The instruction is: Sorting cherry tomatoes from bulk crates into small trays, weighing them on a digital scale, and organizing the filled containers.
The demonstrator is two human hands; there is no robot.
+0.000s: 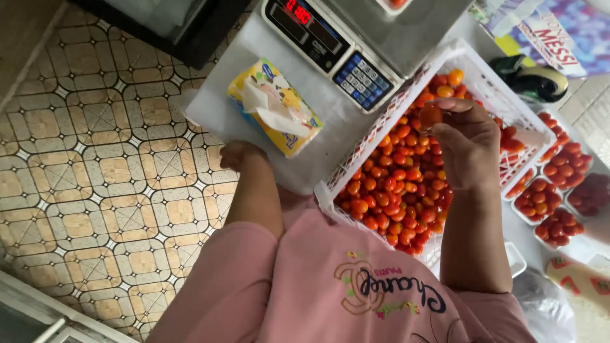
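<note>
The fingers (445, 117) of the right hand (467, 149) are pinching together on a single cherry tomato (431, 115), which is sitting at their tips, on the side toward the digital scale (356, 47). It is hanging just above the heap of red and orange cherry tomatoes (397, 190) in the white plastic basket (356, 155), near the basket's far end. Being round, it is offering no long axis to speak of. The left hand (240, 155) is resting well apart from the basket, on the white surface (318, 101) beside the yellow tissue pack (274, 108) (its fingers are curling under, holding nothing I can see, so whether they are closed I cannot tell). The right hand is plainly the nearer one to the basket. Beyond the basket, away from the tissue pack, small clear trays of tomatoes (556, 197) are standing filled.
</note>
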